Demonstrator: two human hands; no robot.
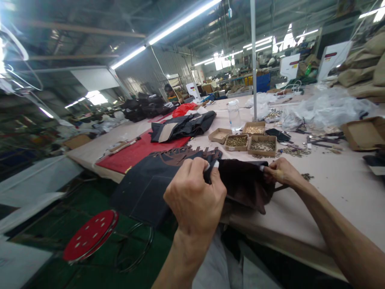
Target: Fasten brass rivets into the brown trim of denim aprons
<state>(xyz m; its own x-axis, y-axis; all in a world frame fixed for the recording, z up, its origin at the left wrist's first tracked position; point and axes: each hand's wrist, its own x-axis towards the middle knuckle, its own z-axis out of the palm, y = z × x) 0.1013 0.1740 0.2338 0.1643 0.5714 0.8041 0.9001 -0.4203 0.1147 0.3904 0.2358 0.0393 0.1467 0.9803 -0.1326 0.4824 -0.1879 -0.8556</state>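
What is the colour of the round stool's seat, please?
The seat is red with pale spots; best in the head view.

From my remote seat I read this as factory workshop, likely for sewn goods. I see long covered worktable [327, 172] in large hall, folded dark fabric [198, 123] heaped on it. Farther along I make out shallow cardboard trays [262, 153] of small brass-coloured fittings [236, 141], scattered hand tools [323, 141], clear plastic bags [331, 106]. Overhead I get fluorescent tubes [185, 21] under high, beamed roof [90, 16]. In background I spot white machine-like housings [290, 67]; below, round red stool [93, 233] over green floor [90, 277].
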